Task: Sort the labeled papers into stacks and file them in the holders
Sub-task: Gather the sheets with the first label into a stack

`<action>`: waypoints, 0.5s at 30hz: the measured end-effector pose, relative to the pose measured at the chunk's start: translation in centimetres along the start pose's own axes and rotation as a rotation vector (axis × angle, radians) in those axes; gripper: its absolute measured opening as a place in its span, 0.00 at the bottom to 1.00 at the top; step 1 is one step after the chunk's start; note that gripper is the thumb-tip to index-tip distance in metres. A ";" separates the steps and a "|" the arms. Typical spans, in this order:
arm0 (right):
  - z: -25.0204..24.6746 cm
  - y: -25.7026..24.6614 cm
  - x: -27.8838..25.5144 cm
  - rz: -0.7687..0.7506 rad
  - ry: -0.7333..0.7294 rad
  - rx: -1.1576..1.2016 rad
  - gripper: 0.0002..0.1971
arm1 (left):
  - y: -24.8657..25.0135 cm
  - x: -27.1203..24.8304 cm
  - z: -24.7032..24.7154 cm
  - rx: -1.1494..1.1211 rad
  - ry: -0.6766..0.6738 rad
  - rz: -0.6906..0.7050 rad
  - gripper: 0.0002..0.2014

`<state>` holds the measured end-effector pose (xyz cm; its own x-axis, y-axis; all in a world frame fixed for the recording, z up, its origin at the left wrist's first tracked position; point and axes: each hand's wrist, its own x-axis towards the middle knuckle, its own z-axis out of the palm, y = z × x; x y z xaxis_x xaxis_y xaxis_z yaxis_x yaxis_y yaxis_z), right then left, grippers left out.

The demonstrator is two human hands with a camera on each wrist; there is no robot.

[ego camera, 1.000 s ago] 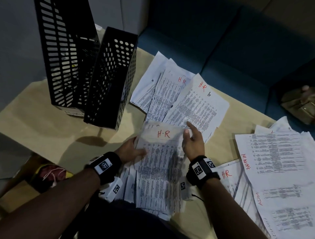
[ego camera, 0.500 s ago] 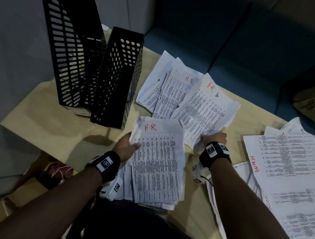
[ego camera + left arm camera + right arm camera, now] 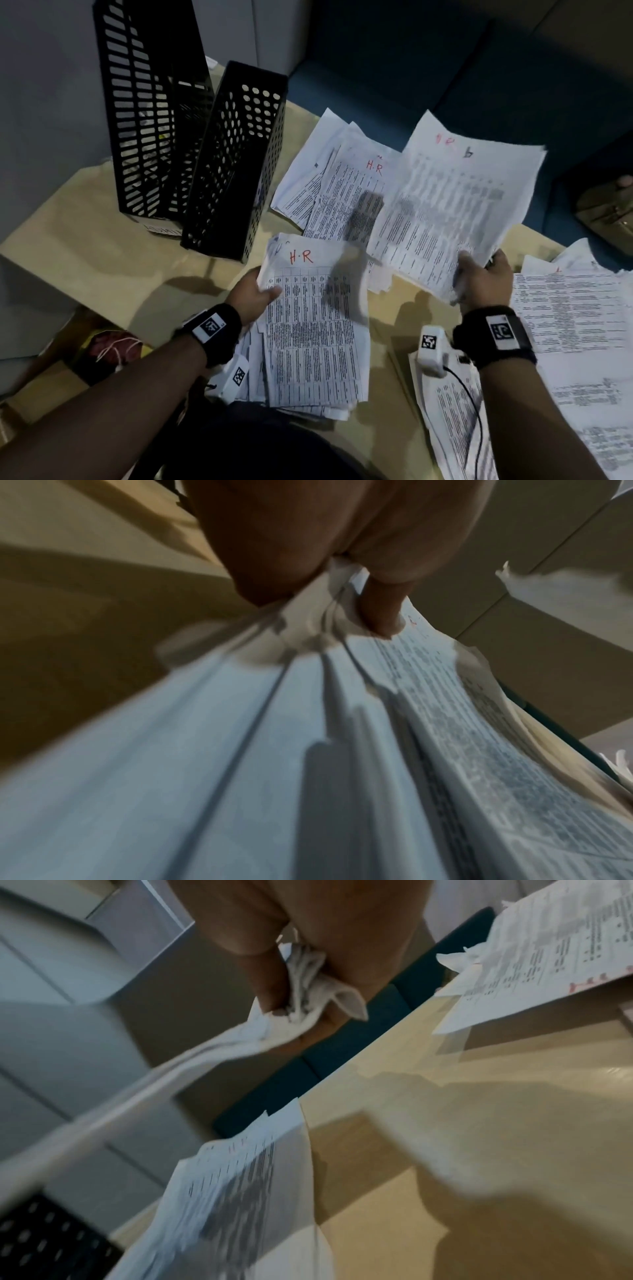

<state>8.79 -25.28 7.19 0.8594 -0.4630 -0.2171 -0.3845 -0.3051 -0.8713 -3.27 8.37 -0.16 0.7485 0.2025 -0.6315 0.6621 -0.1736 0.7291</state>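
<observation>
My left hand (image 3: 255,296) grips the left edge of a thick stack of printed sheets (image 3: 317,329) marked "H.R" in red, thumb on top; the left wrist view shows the thumb (image 3: 383,607) pressed on the same stack (image 3: 377,750). My right hand (image 3: 479,277) pinches the crumpled lower corner of a second bundle of HR sheets (image 3: 455,205) and holds it lifted above the table; in the right wrist view that bundle (image 3: 308,996) is bunched between its fingers. More HR sheets (image 3: 342,192) lie flat behind. Two black perforated file holders (image 3: 191,147) stand at the back left.
A spread of sheets with red labels (image 3: 575,342) covers the right side of the tan table (image 3: 102,246). Another sheet (image 3: 455,418) lies under my right forearm. A dark blue sofa (image 3: 411,68) lies beyond the far edge. A box with red items (image 3: 109,349) sits below left.
My right hand left the near stack, reached right, grabbed the bundle of HR sheets by its lower corner and raised it off the table. My left hand kept hold of the near stack.
</observation>
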 end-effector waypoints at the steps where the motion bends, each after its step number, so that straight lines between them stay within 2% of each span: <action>1: -0.1 0.4 -0.5 -0.009 -0.054 -0.014 0.08 | 0.1 0.0 0.1 -0.021 0.004 0.002 0.21; 4: 0.6 1.7 -3.5 -0.003 -0.245 -0.172 0.12 | 0.7 -0.3 0.5 -0.091 0.009 0.004 0.18; 7: 2.6 3.8 -7.7 0.097 -0.444 -0.257 0.17 | 1.2 -0.3 0.5 -0.100 0.032 0.035 0.19; 9: 3.8 4.9 -9.8 0.133 -0.608 -0.315 0.26 | 1.6 -0.5 0.4 -0.124 0.026 0.022 0.23; 11: 4.7 5.4 -10.4 0.125 -0.707 -0.469 0.35 | 1.8 -0.9 0.5 -0.157 0.011 0.028 0.26; 13: 5.3 4.8 -9.9 0.061 -0.658 -0.514 0.43 | 1.7 -1.2 0.6 -0.177 0.000 0.084 0.24; 15: 5.9 3.4 -8.3 -0.038 -0.462 -0.449 0.44 | 1.4 -1.2 0.5 -0.125 -0.007 0.094 0.22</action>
<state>2.35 -17.55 3.39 0.8933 -0.0699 -0.4440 -0.3685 -0.6794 -0.6345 -3.21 7.35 1.47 0.8075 0.1841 -0.5604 0.5795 -0.0705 0.8119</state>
